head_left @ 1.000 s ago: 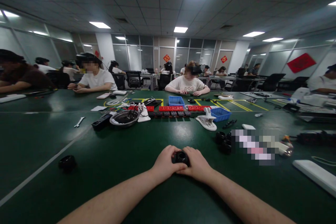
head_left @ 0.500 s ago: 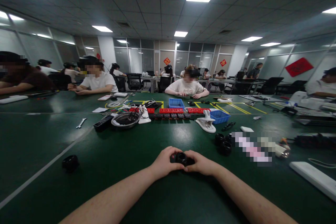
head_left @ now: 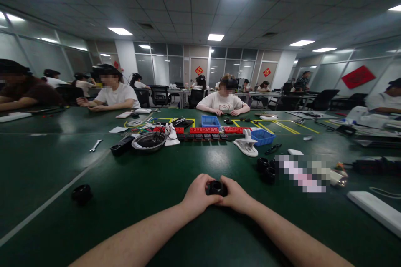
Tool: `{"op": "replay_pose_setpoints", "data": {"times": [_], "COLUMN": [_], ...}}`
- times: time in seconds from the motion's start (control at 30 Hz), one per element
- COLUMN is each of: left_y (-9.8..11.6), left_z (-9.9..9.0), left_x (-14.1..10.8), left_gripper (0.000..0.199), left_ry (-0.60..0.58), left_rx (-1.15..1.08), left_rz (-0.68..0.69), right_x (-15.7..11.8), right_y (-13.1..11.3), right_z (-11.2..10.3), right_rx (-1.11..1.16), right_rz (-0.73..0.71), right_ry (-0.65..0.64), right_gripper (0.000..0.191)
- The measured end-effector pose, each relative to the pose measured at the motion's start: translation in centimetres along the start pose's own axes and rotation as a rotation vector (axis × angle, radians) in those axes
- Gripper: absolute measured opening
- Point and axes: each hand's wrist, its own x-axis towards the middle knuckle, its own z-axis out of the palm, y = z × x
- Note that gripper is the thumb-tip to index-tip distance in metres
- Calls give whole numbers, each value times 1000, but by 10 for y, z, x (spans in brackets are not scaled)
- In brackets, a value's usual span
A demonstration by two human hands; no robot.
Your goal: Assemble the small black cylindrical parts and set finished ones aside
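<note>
A black round part with a hole in its top (head_left: 217,187) is held between both hands near the front middle of the green table (head_left: 150,200). My left hand (head_left: 200,194) wraps its fingers and thumb round the left side. From the right, my right hand (head_left: 234,194) grips the same part, its thumb meeting the left thumb in front. Similar black parts (head_left: 266,170) stand together to the right, and another black part (head_left: 82,194) sits alone at the left. The underside of the held part is hidden.
Beyond the hands are a metal bowl (head_left: 149,142), a white clamp (head_left: 247,144), red sockets (head_left: 204,130) and a blue basket (head_left: 262,137). A wrench (head_left: 95,146) lies left; a white bar (head_left: 376,212) lies right. A person (head_left: 223,100) sits opposite.
Both hands have closed further round the black part, the right hand's fingers now nearer its back. The view has shifted slightly. The person opposite has lifted their head a little.
</note>
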Motion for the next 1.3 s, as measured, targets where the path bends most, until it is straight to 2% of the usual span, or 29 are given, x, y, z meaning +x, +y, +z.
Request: {"op": "replay_pose_setpoints", "data": {"times": [0.07, 0.17, 0.3, 0.4, 0.53, 0.7, 1.3], "left_y": [1, 2, 0, -1, -3, -5, -2], "left_z": [0, -2, -9, -12, -13, -12, -11], "left_x": [0, 1, 4, 5, 5, 6, 3], "left_gripper": [38, 38, 38, 38, 40, 42, 39], "left_ry": [23, 6, -82, -131, -156, -167, -172], "left_rx": [2, -18, -47, -46, -24, -38, -31], "left_rz": [-24, -10, 71, 114, 133, 144, 114], "right_x": [-1, -2, -3, -2, -1, -1, 0], "right_y": [-4, -8, -5, 0, 1, 0, 7], "right_z": [5, 5, -5, -13, -20, -24, -19], "right_rx": [-132, -171, 20, 142, 272, 371, 361], "right_rz": [23, -30, -191, -238, -232, -239, -160], "right_ry": [81, 104, -11, -125, -228, -306, -287], "right_gripper": [36, 42, 58, 52, 40, 36, 34]}}
